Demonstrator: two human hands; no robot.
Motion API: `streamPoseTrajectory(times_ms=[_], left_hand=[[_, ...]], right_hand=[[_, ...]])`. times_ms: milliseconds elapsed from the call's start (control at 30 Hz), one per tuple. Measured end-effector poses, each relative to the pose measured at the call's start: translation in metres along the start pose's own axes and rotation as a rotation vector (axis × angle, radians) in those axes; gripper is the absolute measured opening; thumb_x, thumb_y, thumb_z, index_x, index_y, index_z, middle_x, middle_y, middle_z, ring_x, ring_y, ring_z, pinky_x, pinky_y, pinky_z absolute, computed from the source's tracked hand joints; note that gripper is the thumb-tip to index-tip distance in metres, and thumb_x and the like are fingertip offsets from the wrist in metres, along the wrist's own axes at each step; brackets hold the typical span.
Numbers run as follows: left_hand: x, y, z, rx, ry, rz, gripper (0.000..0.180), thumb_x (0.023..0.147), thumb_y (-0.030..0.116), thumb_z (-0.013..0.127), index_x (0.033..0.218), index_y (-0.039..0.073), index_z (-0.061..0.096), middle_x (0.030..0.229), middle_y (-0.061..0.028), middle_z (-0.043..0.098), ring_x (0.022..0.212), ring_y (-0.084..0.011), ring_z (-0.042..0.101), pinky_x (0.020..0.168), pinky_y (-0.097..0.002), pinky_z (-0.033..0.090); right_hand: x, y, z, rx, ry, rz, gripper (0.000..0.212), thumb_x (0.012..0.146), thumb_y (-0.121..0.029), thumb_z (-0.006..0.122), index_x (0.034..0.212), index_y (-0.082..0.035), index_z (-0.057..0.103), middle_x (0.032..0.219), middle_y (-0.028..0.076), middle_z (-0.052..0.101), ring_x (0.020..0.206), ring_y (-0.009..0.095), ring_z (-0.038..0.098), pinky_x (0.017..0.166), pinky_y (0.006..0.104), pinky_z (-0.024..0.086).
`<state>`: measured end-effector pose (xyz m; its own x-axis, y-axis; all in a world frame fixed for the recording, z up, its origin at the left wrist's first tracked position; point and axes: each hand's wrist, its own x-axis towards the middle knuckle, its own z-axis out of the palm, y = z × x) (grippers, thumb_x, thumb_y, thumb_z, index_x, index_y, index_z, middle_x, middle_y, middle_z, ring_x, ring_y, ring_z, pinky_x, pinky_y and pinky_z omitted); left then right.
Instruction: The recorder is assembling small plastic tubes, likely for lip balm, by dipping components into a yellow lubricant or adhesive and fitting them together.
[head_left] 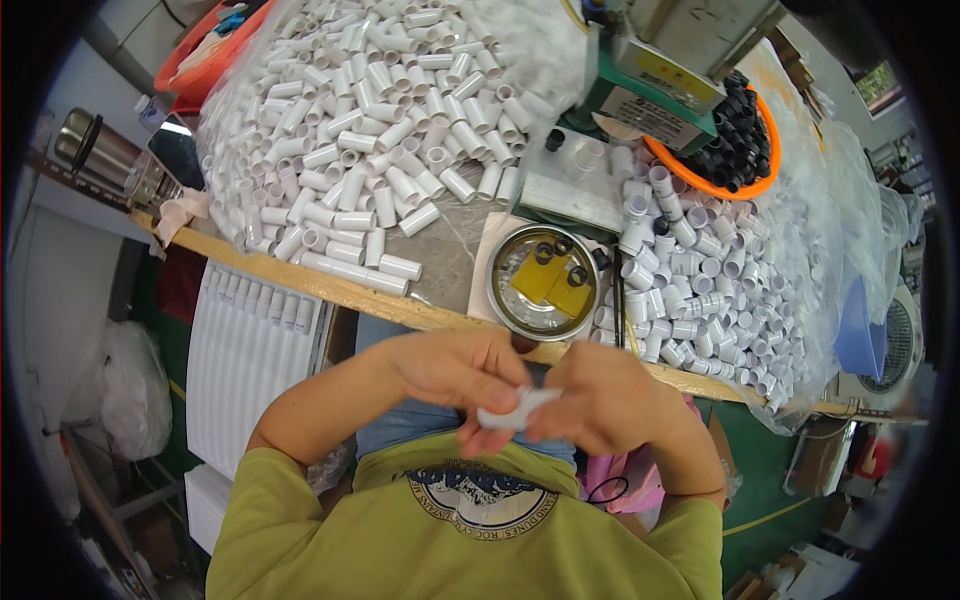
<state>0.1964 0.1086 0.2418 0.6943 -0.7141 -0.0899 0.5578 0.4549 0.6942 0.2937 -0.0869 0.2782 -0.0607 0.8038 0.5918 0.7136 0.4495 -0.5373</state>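
Observation:
Both my hands meet close to my chest, below the wooden table edge [300, 277]. My left hand [455, 372] and my right hand [600, 400] pinch a small white piece [515, 410] between their fingertips; what kind of piece it is I cannot tell. Just above the hands sits a round metal tin [500, 300] with yellow pads and a few black rings inside. A large heap of short white plastic tubes [370, 130] fills the table's left half. A second heap of white tubes [700, 290] lies to the right of the tin.
A green machine [650, 90] with a grey metal base stands at the back centre. An orange bowl [700, 170] of black rings sits to its right, a red tub [195, 70] at the back left. White ribbed panels [250, 350] lean below the table at left.

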Motion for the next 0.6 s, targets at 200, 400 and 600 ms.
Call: streamPoseTrajectory(times_ms=[200,400,600], left_hand=[[0.012,0.014,0.019,1.45,0.629,0.599,0.035,0.077,0.012,0.071,0.106,-0.005,0.058,0.083,-0.0166,0.064,0.069,-0.0258,0.065,0.059,-0.0297,0.052],[0.034,0.009,0.01,1.803,0.863,0.8,0.037,0.073,0.003,0.069,0.107,0.001,0.058,0.09,-0.012,0.06,0.078,-0.028,0.062,0.069,-0.0327,0.052],[0.064,0.03,0.005,0.847,0.782,0.524,0.018,0.085,0.005,0.063,0.1,0.003,0.054,0.088,-0.0009,0.054,0.077,-0.0086,0.054,0.067,-0.0219,0.044]], right_hand=[[-0.003,-0.007,-0.009,-0.132,0.096,0.395,0.022,0.081,-0.011,0.07,0.095,-0.001,0.056,0.07,0.006,0.062,0.051,0.014,0.057,0.048,0.0253,0.045],[-0.003,0.005,-0.021,0.362,0.335,0.999,0.019,0.088,-0.012,0.064,0.096,-0.001,0.051,0.065,0.001,0.06,0.055,0.003,0.054,0.05,0.0197,0.042],[-0.078,0.096,-0.204,-0.662,1.215,0.776,0.022,0.087,-0.019,0.06,0.098,0.0,0.062,0.081,0.003,0.062,0.063,0.008,0.052,0.055,0.0224,0.043]])
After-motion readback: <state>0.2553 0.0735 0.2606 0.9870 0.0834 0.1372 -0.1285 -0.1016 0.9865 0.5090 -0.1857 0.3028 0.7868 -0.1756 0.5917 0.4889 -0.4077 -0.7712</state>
